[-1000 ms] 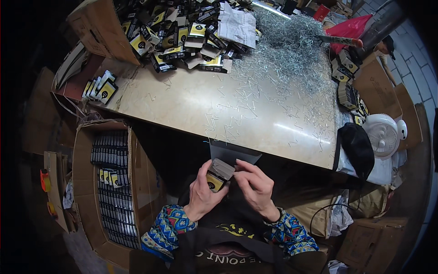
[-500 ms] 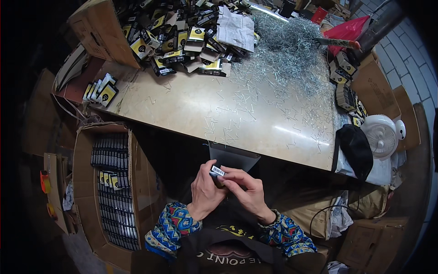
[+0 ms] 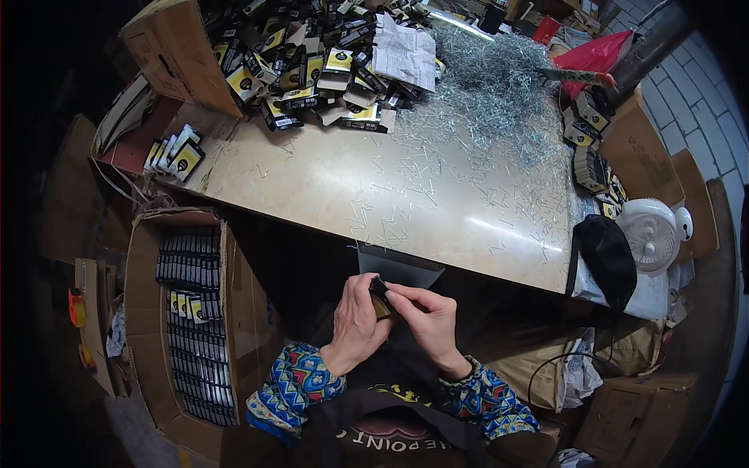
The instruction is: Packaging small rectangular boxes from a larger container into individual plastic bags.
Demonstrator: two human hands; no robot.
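Note:
In front of my chest, below the table edge, my left hand (image 3: 355, 327) is closed around a small black and yellow carton box (image 3: 381, 307). The fingers of my right hand (image 3: 431, 326) are bent, with thumb and forefinger together at the upper end of this box. A dark flap or end face shows there between both hands. My hands cover most of the box, so I cannot tell whether its end is fully closed.
Many similar cartons (image 3: 339, 58) lie heaped on the table (image 3: 312, 171), beside a pile of bent metal wire pieces (image 3: 499, 86). At left stands a cardboard box (image 3: 144, 327) with rows of packed cartons. A white fan (image 3: 649, 238) and black cloth (image 3: 608, 257) are at right.
The carton's white barcode end faced up before; now a dark end shows instead. My right fingers have shifted slightly up to that end.

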